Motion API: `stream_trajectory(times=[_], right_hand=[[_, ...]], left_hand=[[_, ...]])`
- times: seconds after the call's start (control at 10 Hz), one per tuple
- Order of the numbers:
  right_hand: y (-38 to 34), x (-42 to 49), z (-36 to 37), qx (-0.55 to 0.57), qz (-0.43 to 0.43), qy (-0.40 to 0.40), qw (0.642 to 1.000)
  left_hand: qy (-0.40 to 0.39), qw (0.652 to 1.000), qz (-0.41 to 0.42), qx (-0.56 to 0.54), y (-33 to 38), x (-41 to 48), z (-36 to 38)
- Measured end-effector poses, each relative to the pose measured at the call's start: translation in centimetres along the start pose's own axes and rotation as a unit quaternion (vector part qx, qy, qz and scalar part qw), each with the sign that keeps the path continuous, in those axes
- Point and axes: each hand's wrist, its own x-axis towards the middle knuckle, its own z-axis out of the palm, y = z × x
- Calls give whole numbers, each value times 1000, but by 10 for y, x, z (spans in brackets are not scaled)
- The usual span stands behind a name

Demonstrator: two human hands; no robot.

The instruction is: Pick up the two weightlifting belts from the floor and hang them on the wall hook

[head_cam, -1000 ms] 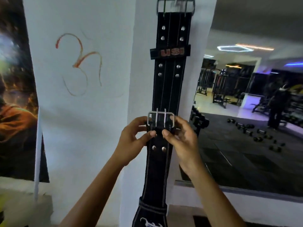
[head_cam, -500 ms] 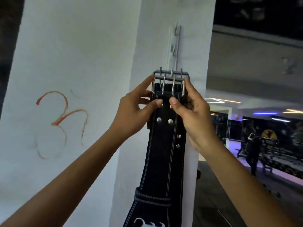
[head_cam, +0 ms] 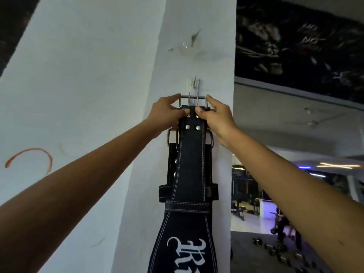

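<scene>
Both hands pinch the top of a black leather weightlifting belt with white stitching (head_cam: 192, 164), right at its silver double-prong metal buckle (head_cam: 193, 101). The left hand (head_cam: 169, 115) has its grip clamped on the buckle's left side, the right hand (head_cam: 215, 115) on its right side, thumbs pressed on the strap just below. The buckle sits just beneath the small metal wall hook (head_cam: 195, 84) on the white pillar (head_cam: 197, 46). Below the hook, a second black belt (head_cam: 172, 164) hangs behind the first.
</scene>
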Motion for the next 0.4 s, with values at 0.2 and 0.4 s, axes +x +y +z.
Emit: stream_trajectory(times=[0.2, 0.4], right_hand=[[-7, 1, -4, -35, 72, -55, 995], [-11, -37, -6, -172, -3, -14, 985]], left_hand=[[36, 999, -16, 26, 1, -10, 5], [60, 977, 52, 198, 8, -39, 21]])
